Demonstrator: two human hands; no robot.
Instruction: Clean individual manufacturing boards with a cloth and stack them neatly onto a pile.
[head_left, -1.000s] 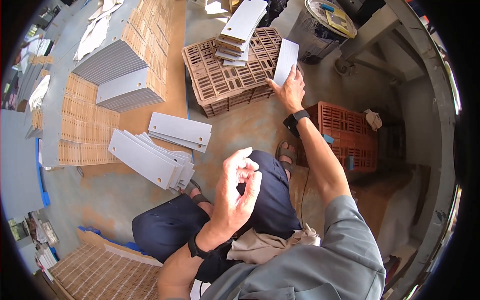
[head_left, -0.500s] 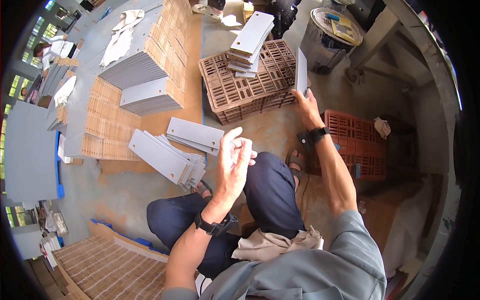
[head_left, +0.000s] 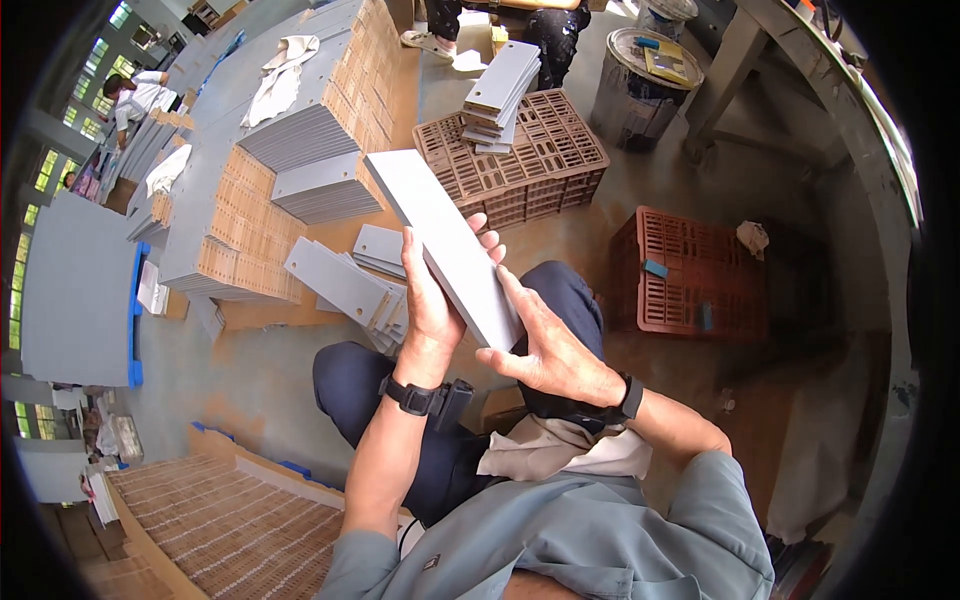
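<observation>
In the head view, the left hand point(head_left: 432, 310) is wrapped around a long, flat, pale grey board point(head_left: 440, 235), thumb on one edge and fingers on the other. The right hand point(head_left: 560, 355) is at the board's low end, thumb spread from fingers; I cannot tell if it squeezes. The board slants up in front of the knees. Past it is a brown plastic crate full of holes point(head_left: 550, 190), with a pile of flat grey boards point(head_left: 500, 80) on top.
</observation>
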